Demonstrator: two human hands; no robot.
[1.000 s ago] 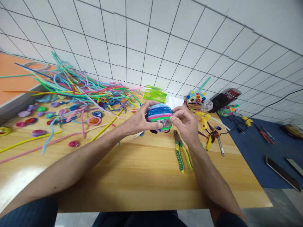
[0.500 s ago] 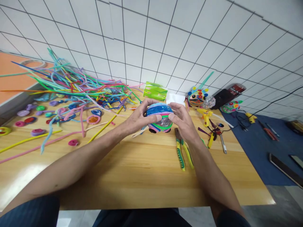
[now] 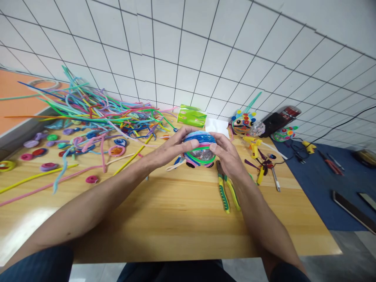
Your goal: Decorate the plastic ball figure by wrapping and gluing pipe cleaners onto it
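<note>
Between my hands is a rounded craft piece (image 3: 201,138), wrapped in blue, pink and green pipe cleaners, with a clear plastic part showing and dark round bits along its lower edge. My left hand (image 3: 179,145) is closed around its left side, thumb across the front. From the right, my right hand (image 3: 225,149) grips it too, thumb on the green and pink rim. Pliers (image 3: 225,188) with green and yellow handles lie by my right wrist. A pale wooden stick (image 3: 173,167) lies just left of the piece.
Loose pipe cleaners (image 3: 111,113) pile up at the back left, with several coiled discs (image 3: 48,167) before them. A green packet (image 3: 192,116) and white paper (image 3: 216,126) lie behind. Rightward are a yellow glue gun (image 3: 253,145), decorated craft pieces (image 3: 243,123) and a black cord (image 3: 329,131).
My hands have tilted the craft piece, so more of its clear plastic part and green rim shows. The view has shifted slightly. Both hands keep their hold.
</note>
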